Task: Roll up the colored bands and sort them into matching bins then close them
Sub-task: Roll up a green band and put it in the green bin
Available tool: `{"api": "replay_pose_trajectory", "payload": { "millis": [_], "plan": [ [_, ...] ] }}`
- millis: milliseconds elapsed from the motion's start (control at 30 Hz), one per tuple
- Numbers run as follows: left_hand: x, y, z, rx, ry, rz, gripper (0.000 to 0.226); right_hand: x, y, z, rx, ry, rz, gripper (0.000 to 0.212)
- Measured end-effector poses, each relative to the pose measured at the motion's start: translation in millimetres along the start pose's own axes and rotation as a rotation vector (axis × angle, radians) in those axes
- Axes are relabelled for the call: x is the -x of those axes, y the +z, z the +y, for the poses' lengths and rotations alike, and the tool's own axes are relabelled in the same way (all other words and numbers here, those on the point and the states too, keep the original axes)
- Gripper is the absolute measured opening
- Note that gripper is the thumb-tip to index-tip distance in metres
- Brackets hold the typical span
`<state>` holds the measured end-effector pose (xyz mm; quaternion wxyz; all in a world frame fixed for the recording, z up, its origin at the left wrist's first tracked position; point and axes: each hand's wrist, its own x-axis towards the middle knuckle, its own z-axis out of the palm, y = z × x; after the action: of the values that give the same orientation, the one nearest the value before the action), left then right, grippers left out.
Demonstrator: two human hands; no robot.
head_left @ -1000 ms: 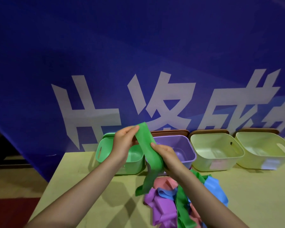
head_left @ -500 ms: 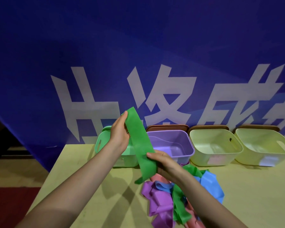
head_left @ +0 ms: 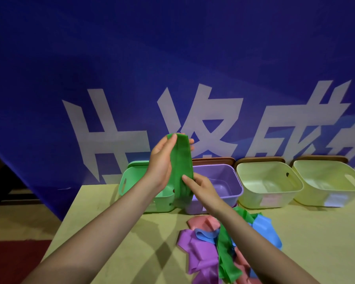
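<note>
**Green band raised and doubled above the bins**

Since the earlier frame, you are lifting the green band (head_left: 181,160) higher and the hanging tail is now folded up, so the strip is running nearly upright between your hands. Your left hand (head_left: 162,160) is pinching the top end, thumb on the near face and fingers curled behind it. Your right hand (head_left: 201,186) is gripping the lower end, fingers wrapped round the fold. The band is hanging in the air in front of the seam between the green bin (head_left: 131,181) and the purple bin (head_left: 234,181); whether it is touching either rim cannot be told.

Two pale yellow bins (head_left: 271,193) are standing open to the right of the purple one, all four in a row at the back of the table (head_left: 316,232). Brown lids (head_left: 213,160) are leaning behind the bins. A loose pile of bands (head_left: 205,242), purple, blue, pink and green, is lying under your right forearm.
</note>
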<state>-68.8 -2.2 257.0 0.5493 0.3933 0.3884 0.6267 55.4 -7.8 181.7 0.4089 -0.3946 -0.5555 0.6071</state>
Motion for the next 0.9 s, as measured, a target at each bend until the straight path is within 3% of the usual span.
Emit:
{"api": "replay_pose_trajectory", "payload": {
  "millis": [167,400,500,667,767,900],
  "plan": [
    [-8.7,-10.5,-0.5,0.06,-0.048,0.01,0.028,-1.3,5.9,2.6,-0.054,0.013,-0.046,0.014],
    [-4.8,-33.2,-33.7,0.35,-0.412,0.099,0.048,-5.5,6.0,1.7,0.044,-0.024,-0.027,0.017],
    [3.0,-35.6,-47.5,0.493,-0.514,0.111,0.04,-3.8,5.8,-0.5,0.066,-0.016,-0.044,0.017],
    [6.4,-31.9,-62.2,0.616,-0.503,0.131,0.028,2.2,-1.3,0.1,0.195,0.005,-0.073,0.018],
    [-6.4,-31.1,-60.0,0.682,-0.433,0.191,0.021,6.7,-6.7,5.6,0.122,0.123,-0.176,0.004],
    [-12.2,-29.2,-49.9,0.625,-0.353,0.196,0.021,7.0,-17.9,16.3,0.145,0.214,-0.161,0.005]
  ]
}}
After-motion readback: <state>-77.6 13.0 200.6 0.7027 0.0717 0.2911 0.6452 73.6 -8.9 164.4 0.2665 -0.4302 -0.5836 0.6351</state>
